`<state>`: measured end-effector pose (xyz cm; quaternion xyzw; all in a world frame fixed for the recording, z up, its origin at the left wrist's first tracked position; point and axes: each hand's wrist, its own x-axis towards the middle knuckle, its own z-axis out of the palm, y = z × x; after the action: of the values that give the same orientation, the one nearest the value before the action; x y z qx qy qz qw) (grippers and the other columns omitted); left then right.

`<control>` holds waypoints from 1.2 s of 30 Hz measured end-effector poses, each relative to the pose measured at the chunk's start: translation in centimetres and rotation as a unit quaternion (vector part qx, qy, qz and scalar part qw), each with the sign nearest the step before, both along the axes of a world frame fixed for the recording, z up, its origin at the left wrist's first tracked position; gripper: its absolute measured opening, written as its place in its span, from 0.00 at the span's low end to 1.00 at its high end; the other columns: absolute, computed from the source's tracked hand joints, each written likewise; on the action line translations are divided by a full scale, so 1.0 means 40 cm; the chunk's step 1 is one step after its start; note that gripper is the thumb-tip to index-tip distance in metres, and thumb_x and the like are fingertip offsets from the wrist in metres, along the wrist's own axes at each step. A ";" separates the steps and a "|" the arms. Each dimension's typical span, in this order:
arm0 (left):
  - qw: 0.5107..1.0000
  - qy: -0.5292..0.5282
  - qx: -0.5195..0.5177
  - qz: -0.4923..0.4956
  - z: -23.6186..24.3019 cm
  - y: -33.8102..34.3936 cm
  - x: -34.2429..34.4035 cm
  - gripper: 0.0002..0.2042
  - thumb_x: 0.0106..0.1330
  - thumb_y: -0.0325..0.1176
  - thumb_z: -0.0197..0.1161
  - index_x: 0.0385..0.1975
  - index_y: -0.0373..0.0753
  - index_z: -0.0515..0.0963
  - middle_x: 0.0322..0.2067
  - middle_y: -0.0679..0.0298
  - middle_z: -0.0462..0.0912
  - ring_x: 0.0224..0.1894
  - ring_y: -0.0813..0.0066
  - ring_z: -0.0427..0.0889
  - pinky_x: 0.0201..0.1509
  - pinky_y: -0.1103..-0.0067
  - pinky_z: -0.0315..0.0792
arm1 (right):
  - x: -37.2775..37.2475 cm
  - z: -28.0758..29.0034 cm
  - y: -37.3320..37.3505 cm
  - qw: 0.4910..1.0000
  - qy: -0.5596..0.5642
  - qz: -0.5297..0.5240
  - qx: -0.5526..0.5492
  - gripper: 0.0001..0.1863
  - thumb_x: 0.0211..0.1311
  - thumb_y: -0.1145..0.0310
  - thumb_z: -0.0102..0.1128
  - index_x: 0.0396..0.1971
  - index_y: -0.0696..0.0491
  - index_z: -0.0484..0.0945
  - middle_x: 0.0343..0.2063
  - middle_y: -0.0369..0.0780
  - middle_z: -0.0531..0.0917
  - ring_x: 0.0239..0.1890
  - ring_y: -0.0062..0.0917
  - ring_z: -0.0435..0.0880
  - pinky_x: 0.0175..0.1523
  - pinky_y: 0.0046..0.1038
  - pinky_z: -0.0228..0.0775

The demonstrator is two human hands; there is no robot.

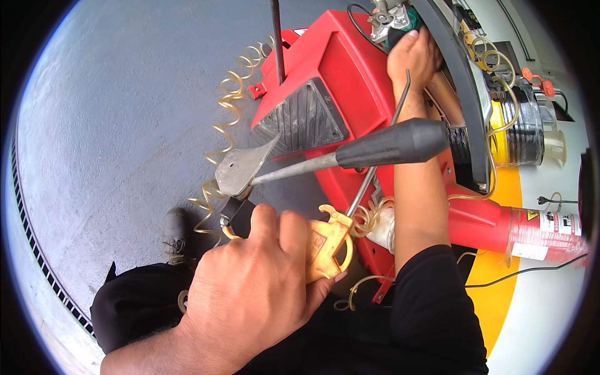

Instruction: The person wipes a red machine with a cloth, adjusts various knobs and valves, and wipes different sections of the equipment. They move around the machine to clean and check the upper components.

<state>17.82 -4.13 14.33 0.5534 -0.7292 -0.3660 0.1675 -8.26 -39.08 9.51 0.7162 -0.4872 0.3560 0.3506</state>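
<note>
My left hand (247,281) grips a yellow plastic air gun (328,247) with a long thin metal nozzle rising diagonally. A lever with a black handle (390,142) crosses just above it, beside a grey metal plate (240,169). My right hand (412,62) reaches to the top of the red machine (340,69), its fingers wrapped round a dark green part (406,24) at a silver metal fitting (384,22). What exactly that green part is, I cannot tell.
Coiled translucent hoses (231,94) hang beside the machine over grey floor (112,125). A red cylinder (525,231), black and yellow equipment (515,131) and cables lie rightward, near yellow and white flooring. A drain grate (37,250) runs along the left. My boot (177,228) shows below.
</note>
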 end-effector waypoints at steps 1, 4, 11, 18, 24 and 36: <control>1.000 0.000 -0.005 -0.002 -0.002 0.000 0.001 0.29 0.63 0.53 0.72 0.43 0.29 0.71 0.34 0.50 0.76 0.25 0.52 0.84 0.26 0.65 0.78 | 0.032 -0.001 -0.010 0.998 -0.039 0.048 -0.002 0.23 0.73 0.58 0.46 0.55 0.58 0.79 0.51 0.54 0.83 0.51 0.57 0.80 0.59 0.52 0.68; 1.000 -0.006 -0.012 0.000 -0.014 -0.005 0.000 0.30 0.63 0.53 0.72 0.43 0.28 0.71 0.34 0.49 0.76 0.26 0.51 0.84 0.27 0.65 0.78 | -0.005 0.001 -0.011 0.992 0.001 0.119 0.035 0.19 0.73 0.61 0.51 0.53 0.59 0.79 0.50 0.54 0.83 0.51 0.56 0.80 0.57 0.51 0.69; 0.999 0.037 -0.013 -0.029 -0.022 -0.031 -0.001 0.31 0.64 0.54 0.71 0.46 0.28 0.72 0.36 0.51 0.77 0.27 0.52 0.85 0.28 0.64 0.79 | -0.242 -0.031 0.063 0.995 0.080 -0.032 -0.042 0.22 0.71 0.59 0.57 0.59 0.55 0.77 0.58 0.52 0.79 0.61 0.52 0.76 0.63 0.54 0.66; 0.997 0.025 0.009 -0.066 -0.024 -0.004 -0.011 0.31 0.64 0.56 0.69 0.47 0.29 0.72 0.39 0.53 0.77 0.28 0.56 0.85 0.28 0.69 0.80 | -0.140 -0.043 0.066 0.996 -0.020 -0.078 0.029 0.28 0.67 0.61 0.57 0.64 0.55 0.71 0.62 0.54 0.73 0.66 0.55 0.68 0.69 0.59 0.54; 0.998 0.032 -0.019 -0.050 -0.046 0.000 -0.006 0.30 0.64 0.55 0.70 0.46 0.29 0.72 0.37 0.52 0.77 0.28 0.55 0.85 0.29 0.67 0.80 | -0.064 -0.030 0.085 0.998 0.046 -0.005 0.048 0.31 0.67 0.57 0.59 0.67 0.52 0.68 0.64 0.50 0.71 0.68 0.51 0.67 0.69 0.56 0.55; 0.995 0.029 -0.039 -0.083 -0.030 0.003 0.001 0.26 0.65 0.52 0.69 0.43 0.31 0.72 0.35 0.55 0.77 0.28 0.58 0.87 0.29 0.69 0.81 | -0.324 -0.159 0.100 0.988 0.000 -0.136 0.074 0.37 0.68 0.60 0.60 0.71 0.64 0.61 0.71 0.56 0.63 0.73 0.45 0.62 0.76 0.51 0.53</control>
<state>17.85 -4.01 13.15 0.4731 -0.7811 -0.3660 0.1792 -21.22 -35.08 3.15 0.6674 -0.6049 0.2681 0.3418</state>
